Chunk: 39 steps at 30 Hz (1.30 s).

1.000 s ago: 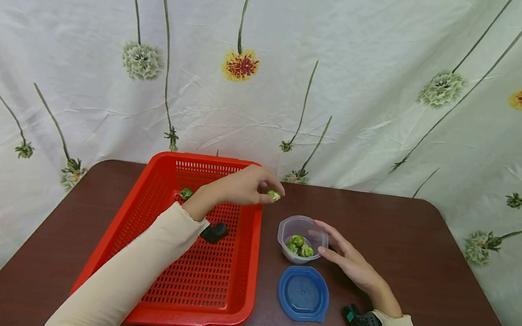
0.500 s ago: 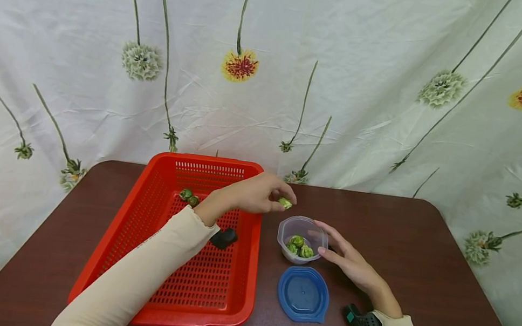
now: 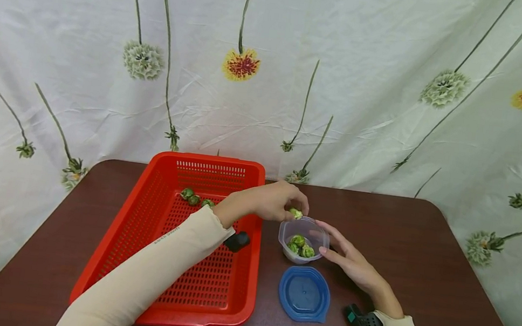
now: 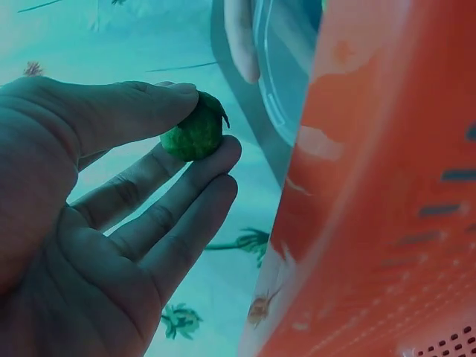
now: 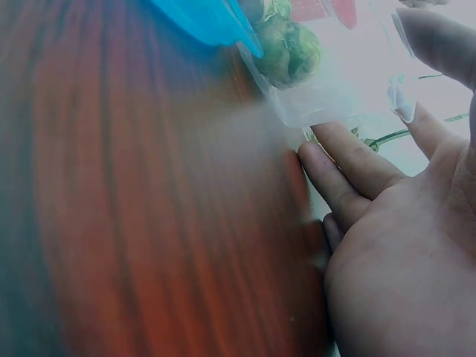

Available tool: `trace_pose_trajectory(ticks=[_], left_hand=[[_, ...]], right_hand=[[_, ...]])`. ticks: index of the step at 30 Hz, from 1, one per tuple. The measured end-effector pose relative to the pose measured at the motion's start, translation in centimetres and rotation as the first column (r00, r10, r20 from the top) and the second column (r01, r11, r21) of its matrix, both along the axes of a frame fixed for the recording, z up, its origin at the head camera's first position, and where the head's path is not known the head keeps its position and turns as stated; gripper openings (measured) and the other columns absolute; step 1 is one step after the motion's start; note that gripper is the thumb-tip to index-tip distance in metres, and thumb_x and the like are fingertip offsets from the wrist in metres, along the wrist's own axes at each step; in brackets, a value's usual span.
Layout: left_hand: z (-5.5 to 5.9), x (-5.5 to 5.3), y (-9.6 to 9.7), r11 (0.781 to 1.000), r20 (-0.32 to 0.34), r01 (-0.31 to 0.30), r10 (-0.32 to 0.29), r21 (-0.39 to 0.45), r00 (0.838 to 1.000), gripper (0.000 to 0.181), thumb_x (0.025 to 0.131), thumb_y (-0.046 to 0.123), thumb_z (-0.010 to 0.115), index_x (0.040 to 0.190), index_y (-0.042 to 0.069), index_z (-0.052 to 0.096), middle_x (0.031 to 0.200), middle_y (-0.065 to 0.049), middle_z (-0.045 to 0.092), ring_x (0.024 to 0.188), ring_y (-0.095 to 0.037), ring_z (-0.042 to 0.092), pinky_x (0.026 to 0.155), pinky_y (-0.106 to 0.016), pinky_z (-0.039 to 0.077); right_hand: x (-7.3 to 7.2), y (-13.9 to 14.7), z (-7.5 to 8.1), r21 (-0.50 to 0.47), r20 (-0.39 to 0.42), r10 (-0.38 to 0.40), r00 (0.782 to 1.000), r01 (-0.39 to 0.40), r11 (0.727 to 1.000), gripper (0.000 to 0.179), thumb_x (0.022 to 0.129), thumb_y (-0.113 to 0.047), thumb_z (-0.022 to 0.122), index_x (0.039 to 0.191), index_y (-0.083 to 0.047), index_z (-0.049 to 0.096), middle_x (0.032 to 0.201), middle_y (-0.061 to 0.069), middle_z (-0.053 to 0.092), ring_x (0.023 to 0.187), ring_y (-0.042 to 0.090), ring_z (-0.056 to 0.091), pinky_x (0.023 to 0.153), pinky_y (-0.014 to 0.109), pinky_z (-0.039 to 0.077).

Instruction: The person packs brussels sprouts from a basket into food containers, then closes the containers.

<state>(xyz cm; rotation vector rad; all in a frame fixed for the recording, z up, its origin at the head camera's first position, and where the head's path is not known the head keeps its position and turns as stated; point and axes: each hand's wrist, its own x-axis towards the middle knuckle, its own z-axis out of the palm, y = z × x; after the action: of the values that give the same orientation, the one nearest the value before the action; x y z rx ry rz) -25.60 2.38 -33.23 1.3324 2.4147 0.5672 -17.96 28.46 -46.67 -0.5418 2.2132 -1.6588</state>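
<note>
My left hand point(image 3: 282, 200) pinches a green Brussels sprout point(image 4: 192, 135) between thumb and fingertips, over the back left rim of a clear plastic container point(image 3: 306, 226). Several Brussels sprouts point(image 3: 307, 251) lie in the bottom of that container. On its right side my right hand point(image 3: 352, 264) holds it, thumb toward the front and fingers round the back. The right wrist view shows the thumb at the rim and the other fingers low by the wall. A red perforated basket point(image 3: 242, 313) stands to the left under my left forearm, with more sprouts point(image 3: 187, 193) at its far end.
Just in front of the container a blue lid point(image 3: 305, 292) lies on the dark brown table point(image 3: 407, 246). Behind the table hangs a white cloth point(image 3: 372, 90) with a flower print. The basket's right wall rises close beside the container.
My left hand has moved right and slightly toward me with the sprout, from the basket's right edge to the container's rim. More sprouts in the basket are uncovered. The right hand has stayed put.
</note>
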Motion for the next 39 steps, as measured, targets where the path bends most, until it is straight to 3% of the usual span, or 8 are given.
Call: trace_pose_trajectory(ticks=[7, 16, 20, 29, 35, 39], left_hand=[[-0.3, 0.1, 0.9, 0.999, 0.015, 0.023, -0.022, -0.024, 1.000, 0.026, 0.097, 0.009, 0.065, 0.122, 0.009, 0.070, 0.121, -0.004, 0.068, 0.105, -0.018, 0.062, 0.091, -0.032, 0.051], [-0.3, 0.4, 2.3, 1.000, 0.046, 0.022, -0.021, -0.015, 0.999, 0.026, 0.096, 0.009, 0.066, 0.121, 0.011, 0.071, 0.122, -0.002, 0.069, 0.109, -0.018, 0.064, 0.093, -0.031, 0.052], [-0.5, 0.3, 2.8, 0.999, 0.054, 0.013, -0.011, -0.041, 0.998, 0.026, 0.095, 0.010, 0.068, 0.121, 0.012, 0.072, 0.118, -0.001, 0.070, 0.106, -0.018, 0.063, 0.090, -0.029, 0.053], [-0.8, 0.1, 3.2, 0.995, 0.058, -0.023, 0.029, -0.098, 0.998, 0.027, 0.095, 0.009, 0.067, 0.121, 0.013, 0.072, 0.115, -0.002, 0.070, 0.104, -0.017, 0.063, 0.085, -0.028, 0.054], [-0.8, 0.0, 3.2, 0.992, 0.106, -0.008, 0.021, -0.124, 0.994, 0.027, 0.093, 0.006, 0.069, 0.119, 0.013, 0.073, 0.110, -0.003, 0.070, 0.097, -0.016, 0.063, 0.077, -0.025, 0.055], [-0.8, 0.1, 3.2, 0.987, 0.144, -0.005, 0.029, -0.161, 0.989, 0.029, 0.092, 0.003, 0.068, 0.118, 0.013, 0.072, 0.104, -0.003, 0.068, 0.086, -0.015, 0.063, 0.069, -0.024, 0.053]], right_hand=[[0.0, 0.0, 0.1, -0.002, 0.010, -0.003, 1.000, 0.003, 1.000, 0.059, 0.105, -0.021, 0.051, 0.158, -0.031, 0.027, 0.159, 0.012, 0.036, 0.148, 0.039, 0.028, 0.106, 0.052, 0.041], [0.2, 0.2, -0.2, 0.033, 0.022, -0.035, 0.999, 0.034, 0.999, 0.061, 0.105, -0.024, 0.052, 0.159, -0.025, 0.025, 0.163, 0.016, 0.027, 0.148, 0.044, 0.023, 0.109, 0.065, 0.034], [0.2, 0.2, -0.2, 0.032, 0.012, -0.041, 0.999, 0.040, 0.999, 0.062, 0.105, -0.022, 0.052, 0.160, -0.022, 0.023, 0.165, 0.015, 0.018, 0.148, 0.046, 0.021, 0.110, 0.066, 0.032], [0.2, 0.2, 0.0, 0.025, 0.029, -0.044, 0.999, 0.044, 0.999, 0.061, 0.105, -0.024, 0.053, 0.159, -0.025, 0.025, 0.165, 0.013, 0.022, 0.148, 0.044, 0.024, 0.109, 0.063, 0.035], [0.0, 0.2, -0.2, 0.030, 0.015, -0.044, 0.999, 0.043, 0.999, 0.061, 0.105, -0.023, 0.052, 0.159, -0.022, 0.024, 0.166, 0.014, 0.018, 0.149, 0.046, 0.019, 0.110, 0.070, 0.027], [-0.1, 0.2, -0.2, 0.027, 0.011, -0.042, 0.999, 0.042, 0.999, 0.061, 0.104, -0.022, 0.052, 0.159, -0.022, 0.025, 0.165, 0.014, 0.022, 0.147, 0.045, 0.024, 0.110, 0.066, 0.031]])
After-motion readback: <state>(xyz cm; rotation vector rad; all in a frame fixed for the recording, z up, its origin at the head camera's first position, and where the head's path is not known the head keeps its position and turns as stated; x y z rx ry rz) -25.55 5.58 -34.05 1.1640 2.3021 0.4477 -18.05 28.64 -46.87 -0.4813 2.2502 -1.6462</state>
